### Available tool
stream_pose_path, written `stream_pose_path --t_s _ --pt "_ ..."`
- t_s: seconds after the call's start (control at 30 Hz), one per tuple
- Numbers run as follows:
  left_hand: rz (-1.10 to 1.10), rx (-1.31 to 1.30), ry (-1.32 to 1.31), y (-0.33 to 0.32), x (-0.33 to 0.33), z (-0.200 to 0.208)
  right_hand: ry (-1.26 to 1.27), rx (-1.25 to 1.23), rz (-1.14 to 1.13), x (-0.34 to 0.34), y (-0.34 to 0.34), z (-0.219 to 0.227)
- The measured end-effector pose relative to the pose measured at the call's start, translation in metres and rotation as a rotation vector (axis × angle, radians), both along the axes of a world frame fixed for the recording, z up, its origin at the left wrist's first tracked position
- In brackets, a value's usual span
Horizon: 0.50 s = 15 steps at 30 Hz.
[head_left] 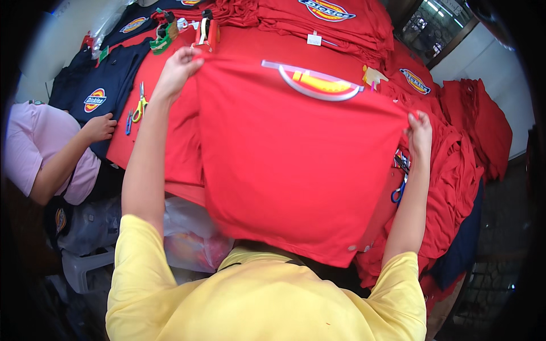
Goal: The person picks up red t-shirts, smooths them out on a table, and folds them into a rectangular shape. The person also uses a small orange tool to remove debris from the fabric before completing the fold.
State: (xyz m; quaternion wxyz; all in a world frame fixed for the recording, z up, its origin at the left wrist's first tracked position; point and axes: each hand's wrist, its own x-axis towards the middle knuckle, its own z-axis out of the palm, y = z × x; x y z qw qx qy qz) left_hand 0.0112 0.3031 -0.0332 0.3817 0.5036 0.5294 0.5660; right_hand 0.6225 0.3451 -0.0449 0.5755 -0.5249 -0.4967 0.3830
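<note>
A red shirt [296, 170] hangs stretched between my two hands, its lower edge close to my body. My left hand [181, 68] pinches the far left corner of the cloth. My right hand [420, 129] grips the right side, lower in the picture. Along the far side of the shirt a yellow and white printed logo [318, 84] shows partly, folded over. Beside my left forearm lie yellow-handled scissors [139, 106] and a small blue snipping tool [129, 121]. Blue-handled scissors [398, 192] lie near my right forearm, partly hidden.
Stacked red shirts [333, 28] fill the far side of the red-covered table [244, 42], near a tape dispenser [206, 33]. More red garments [449, 193] heap at the right. At left, a co-worker's hand [100, 127] touches a dark navy shirt [105, 85]. A plastic bag [193, 233] sits below the table's edge.
</note>
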Motion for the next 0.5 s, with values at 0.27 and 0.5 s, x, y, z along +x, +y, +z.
stream_pose_path --t_s 0.27,0.5 --pt "-0.032 0.168 0.576 -0.085 0.069 -0.056 -0.706 0.004 0.240 -0.041 -0.088 -0.041" --pt "-0.052 -0.039 0.884 -0.256 0.132 -0.134 -0.825 -0.251 0.149 -0.054 -0.249 -0.120"
